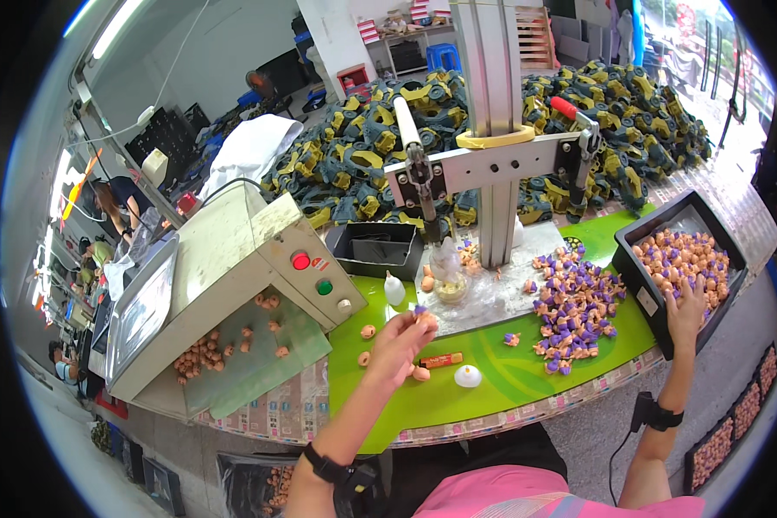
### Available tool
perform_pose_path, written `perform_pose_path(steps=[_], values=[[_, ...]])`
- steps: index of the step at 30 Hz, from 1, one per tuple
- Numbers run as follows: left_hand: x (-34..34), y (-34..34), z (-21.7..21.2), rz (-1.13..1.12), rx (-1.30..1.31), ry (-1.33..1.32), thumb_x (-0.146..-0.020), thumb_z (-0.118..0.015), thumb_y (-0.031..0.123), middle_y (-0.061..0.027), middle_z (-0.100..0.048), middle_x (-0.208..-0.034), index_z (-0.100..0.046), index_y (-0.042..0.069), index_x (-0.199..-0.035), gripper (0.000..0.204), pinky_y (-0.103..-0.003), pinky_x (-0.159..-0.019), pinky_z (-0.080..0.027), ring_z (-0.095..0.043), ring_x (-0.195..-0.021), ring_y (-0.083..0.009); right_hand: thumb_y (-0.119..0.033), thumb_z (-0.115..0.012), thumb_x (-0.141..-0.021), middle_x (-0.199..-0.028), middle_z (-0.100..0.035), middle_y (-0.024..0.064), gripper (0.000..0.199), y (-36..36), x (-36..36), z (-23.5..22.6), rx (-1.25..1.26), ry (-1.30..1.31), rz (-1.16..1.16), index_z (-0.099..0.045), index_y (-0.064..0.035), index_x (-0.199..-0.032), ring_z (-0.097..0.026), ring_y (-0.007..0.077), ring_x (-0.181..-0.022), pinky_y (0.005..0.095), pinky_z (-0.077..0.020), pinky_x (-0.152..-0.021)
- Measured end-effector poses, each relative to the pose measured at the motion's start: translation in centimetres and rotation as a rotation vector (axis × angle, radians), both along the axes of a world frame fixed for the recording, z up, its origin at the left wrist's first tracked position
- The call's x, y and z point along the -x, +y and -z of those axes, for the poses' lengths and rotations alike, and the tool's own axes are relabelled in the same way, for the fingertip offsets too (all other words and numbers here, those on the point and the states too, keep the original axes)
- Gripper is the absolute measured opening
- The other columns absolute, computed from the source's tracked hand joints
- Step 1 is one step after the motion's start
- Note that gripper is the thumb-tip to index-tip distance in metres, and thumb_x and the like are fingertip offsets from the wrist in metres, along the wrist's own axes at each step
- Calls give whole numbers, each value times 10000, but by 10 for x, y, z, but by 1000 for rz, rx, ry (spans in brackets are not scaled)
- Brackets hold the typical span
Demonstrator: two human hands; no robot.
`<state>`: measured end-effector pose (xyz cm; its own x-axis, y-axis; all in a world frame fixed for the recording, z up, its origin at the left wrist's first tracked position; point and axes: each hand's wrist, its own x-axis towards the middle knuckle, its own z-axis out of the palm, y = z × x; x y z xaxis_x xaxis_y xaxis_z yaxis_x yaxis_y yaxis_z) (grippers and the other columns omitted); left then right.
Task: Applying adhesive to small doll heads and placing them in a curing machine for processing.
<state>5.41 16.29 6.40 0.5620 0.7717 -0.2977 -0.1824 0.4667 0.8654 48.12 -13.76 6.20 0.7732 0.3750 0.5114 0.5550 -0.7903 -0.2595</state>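
My left hand (394, 347) pinches a small peach-and-purple toy piece (422, 316) between thumb and fingertips, just left of the press's foot. At the right, my right hand (685, 316) reaches into a black bin (652, 300) of round peach toy pieces (675, 256); its fingers are apart, touching the pieces. Between the hands, a heap of peach-and-purple pieces (570, 306) lies on the green mat (492, 400). An orange tube (441, 360), a white cap (468, 376) and a few loose peach pieces lie close to my left hand. Behind it stands a white squeeze bottle (394, 290).
A metal hand press with two toggle clamps (489, 164) rises mid-table. A beige machine (233, 259) with buttons and peach pieces inside stands left. An open black box (376, 250) sits behind the bottle. Dark-green and yellow toy vehicle parts (363, 151) pile up at the back.
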Motion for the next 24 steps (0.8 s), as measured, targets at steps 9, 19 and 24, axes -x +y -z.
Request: perform_pose_path(steps=[9, 19, 24], values=[[-63, 46, 49, -146, -583, 250, -845, -707, 115, -7, -631, -951, -630, 31, -1024, 212, -236, -751, -472, -571, -856, -102, -56, -722, -750, -1330, -487, 203, 310, 85, 124, -48, -251, 125, -654, -653, -16, -1049, -425, 379, -1241, 448, -325, -1060], [-78, 37, 47, -282, -1023, 403, -772, -727, 80, -67, -499, -956, -604, 35, -879, 170, -295, -653, -486, -523, -882, -189, -94, -696, -780, -1246, -556, 160, 384, 189, 199, -108, -398, 57, -1244, -613, -39, -1151, -527, 343, -1111, 437, -427, -933], [-67, 49, 59, -297, -1242, 448, -771, -721, 79, -64, -489, -942, -583, 38, -873, 176, -279, -600, -477, -512, -822, -189, -140, -688, -795, -1119, -628, 131, 457, 275, 226, -175, -669, -343, -1197, -556, -14, -1215, -582, 308, -1027, 438, -443, -865]])
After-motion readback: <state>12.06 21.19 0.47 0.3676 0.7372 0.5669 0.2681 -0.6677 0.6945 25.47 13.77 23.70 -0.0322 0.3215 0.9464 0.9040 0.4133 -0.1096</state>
